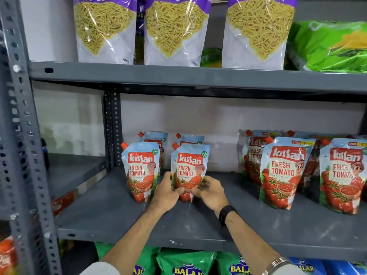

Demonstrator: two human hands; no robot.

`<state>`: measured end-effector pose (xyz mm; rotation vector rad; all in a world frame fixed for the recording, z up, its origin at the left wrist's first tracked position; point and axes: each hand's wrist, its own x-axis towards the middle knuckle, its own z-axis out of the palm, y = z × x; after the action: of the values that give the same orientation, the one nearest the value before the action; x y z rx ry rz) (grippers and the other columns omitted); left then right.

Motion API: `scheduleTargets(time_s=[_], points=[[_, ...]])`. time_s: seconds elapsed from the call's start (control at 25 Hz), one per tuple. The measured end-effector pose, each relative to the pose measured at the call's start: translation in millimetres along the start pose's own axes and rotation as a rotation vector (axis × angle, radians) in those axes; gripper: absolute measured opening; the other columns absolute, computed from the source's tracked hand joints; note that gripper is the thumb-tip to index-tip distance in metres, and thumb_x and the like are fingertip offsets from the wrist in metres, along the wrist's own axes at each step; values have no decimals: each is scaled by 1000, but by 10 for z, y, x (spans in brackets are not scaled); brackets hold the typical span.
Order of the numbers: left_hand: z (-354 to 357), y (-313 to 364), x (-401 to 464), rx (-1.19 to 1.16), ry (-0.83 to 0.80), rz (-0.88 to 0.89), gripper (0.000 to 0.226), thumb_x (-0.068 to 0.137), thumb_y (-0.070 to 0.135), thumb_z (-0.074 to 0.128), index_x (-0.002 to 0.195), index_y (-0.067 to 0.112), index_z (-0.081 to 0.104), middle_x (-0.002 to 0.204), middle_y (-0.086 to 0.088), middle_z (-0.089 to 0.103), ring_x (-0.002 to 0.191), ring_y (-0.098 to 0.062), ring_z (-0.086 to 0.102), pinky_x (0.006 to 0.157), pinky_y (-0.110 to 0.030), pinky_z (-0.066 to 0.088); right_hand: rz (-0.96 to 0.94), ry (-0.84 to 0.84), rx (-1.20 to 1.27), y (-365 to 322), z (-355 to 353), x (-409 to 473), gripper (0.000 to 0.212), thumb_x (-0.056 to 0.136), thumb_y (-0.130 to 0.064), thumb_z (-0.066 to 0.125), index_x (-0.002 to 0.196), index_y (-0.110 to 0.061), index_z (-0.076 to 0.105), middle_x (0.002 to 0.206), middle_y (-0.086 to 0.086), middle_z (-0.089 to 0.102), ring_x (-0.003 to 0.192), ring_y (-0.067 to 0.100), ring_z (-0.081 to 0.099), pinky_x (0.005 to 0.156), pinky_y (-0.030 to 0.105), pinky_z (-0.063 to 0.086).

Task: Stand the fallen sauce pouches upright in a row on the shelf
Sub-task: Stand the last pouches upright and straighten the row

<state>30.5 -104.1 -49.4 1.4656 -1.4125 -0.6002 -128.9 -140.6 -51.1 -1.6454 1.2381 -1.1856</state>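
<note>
A ketchup pouch (189,165) with an orange cap stands upright on the grey middle shelf (111,213). My left hand (165,192) grips its lower left edge and my right hand (210,190) grips its lower right edge. To its left stands another upright pouch (141,169). Two more pouches (155,138) (190,138) stand behind these. At the right, a larger pouch (283,171) and another one (342,175) stand upright in front, with several more behind them.
Snack bags (174,30) fill the shelf above, with a green bag (327,46) at the right. Green and blue bags (186,264) sit below. A perforated steel upright (25,135) runs down the left. A gap lies between the two pouch groups.
</note>
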Motion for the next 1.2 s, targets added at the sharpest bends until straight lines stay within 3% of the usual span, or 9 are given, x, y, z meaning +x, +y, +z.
scheduleTargets(time_s=[0.12,0.24,0.32,0.4,0.48,0.56,0.72,0.84,1.2], points=[[-37,-16,-41,3,-25,-13,48,89,11,73,130,17,48,121,-6,67,118,-25,65,105,-44,53,33,-5,0,8,2,-45,43,82,-12,80,121,-13,62,116,3,72,109,20,68,99,43,56],[-261,-78,-187,60,5,-9,55,87,20,77,137,14,56,129,-7,68,115,-19,67,104,-37,53,12,227,34,-2,-11,-226,53,73,-28,88,112,-17,55,101,-2,66,94,17,67,77,31,57],[-524,-149,-331,121,110,41,26,85,27,79,110,22,76,104,6,79,94,-7,73,94,-37,59,-103,373,30,-76,-14,-384,36,75,-33,85,94,-16,59,83,-3,64,76,11,63,59,19,48],[-846,-203,-488,138,230,60,10,82,37,80,80,28,81,76,14,79,74,-1,74,78,-37,62,-185,253,-9,-207,114,-482,27,78,-33,83,75,-15,63,71,-5,68,65,7,63,54,16,48],[-1121,-240,-555,148,378,25,18,77,42,83,75,25,76,71,13,77,71,-3,73,70,-33,59,-183,45,-93,-316,340,-482,23,77,-34,83,79,-17,67,77,-5,72,72,9,67,63,21,54],[-1319,-337,-482,116,460,-29,36,71,37,89,91,18,67,87,7,73,84,-14,71,75,-36,56,-150,-92,-110,-412,605,-446,31,77,-30,84,99,-17,65,91,-9,67,84,10,64,74,21,53],[-1384,-547,-271,38,95,-114,90,69,22,92,142,14,39,129,0,51,121,-23,54,109,-47,47,-139,-172,-105,-455,1065,-345,58,74,-22,87,123,-16,56,110,-13,65,101,7,62,97,29,51],[-1335,-661,-128,27,60,-72,76,72,15,89,135,18,46,130,-7,65,115,-23,65,106,-50,52,-124,-145,-114,-375,1230,-250,63,70,-18,89,125,-16,59,118,-2,73,105,13,69,100,37,55],[-1240,-605,-23,80,77,-51,49,84,8,79,125,16,53,119,-9,73,99,-17,72,97,-41,58,-136,-12,-213,-333,1299,-117,36,73,-18,88,99,-20,63,88,-7,73,84,12,71,85,39,61]])
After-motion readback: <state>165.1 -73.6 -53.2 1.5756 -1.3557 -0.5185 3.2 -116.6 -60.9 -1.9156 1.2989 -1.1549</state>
